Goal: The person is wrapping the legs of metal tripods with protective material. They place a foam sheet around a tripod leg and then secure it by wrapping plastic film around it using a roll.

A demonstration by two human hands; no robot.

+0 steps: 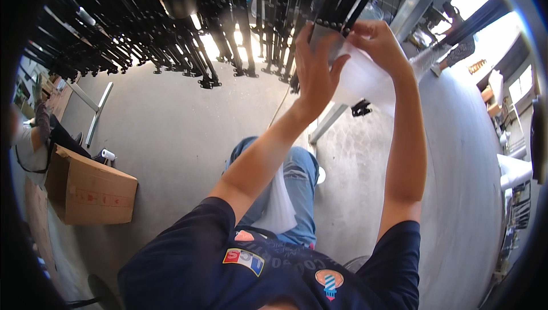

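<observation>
Ahead of me, the ends of a bundle of black metal bars [338,10] come down between my hands. My left hand [314,73] is around the lower end of this bundle. Its thumb stands apart, and its fingers press on a greyish see-through piece of wrap [323,37]. At the right side of the same ends, my right hand [379,47] has its thumb and fingertips pinched together on the wrap's edge; the exact grip is partly hidden. A whitish translucent plastic sheet [365,81] hangs below the right hand. Another white translucent strip [277,204] lies across my lap.
Many black bars [211,41] with bracketed ends hang in a row ahead. A metal frame leg [328,123] stands near my knees. On the left are an open cardboard box [97,187], a white roll [108,155] and a seated person [37,144]. Another person stands far right.
</observation>
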